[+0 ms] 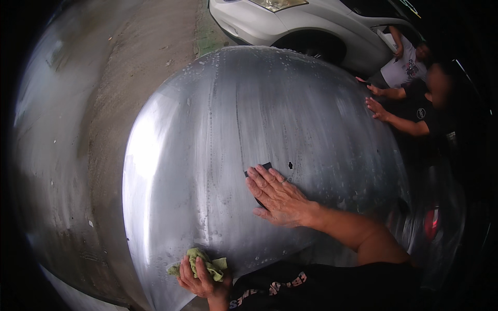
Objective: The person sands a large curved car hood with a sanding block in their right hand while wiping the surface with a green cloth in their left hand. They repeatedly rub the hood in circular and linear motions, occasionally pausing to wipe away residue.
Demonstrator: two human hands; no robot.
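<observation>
A large wet silver-grey car panel [270,119], likely a hood, curves out in front of me, streaked with water and droplets. My right hand [280,199] lies with its fingers stretched over a black sandpaper sheet [265,166], pressing it against the panel. The sheet's corners show past my fingertips and beside the thumb; the rest is under the hand. At the near left edge of the panel, my left hand [199,280] is closed around a crumpled green cloth [213,267]. A small dark hole [290,166] is in the panel, just beyond my right hand.
A white car [280,23] stands beyond the far edge. On the right, a co-worker's hands [377,109] rest on or over the panel's far right edge. Behind them is another person in a white shirt [402,67]. The wet concrete floor [119,83] runs along the left.
</observation>
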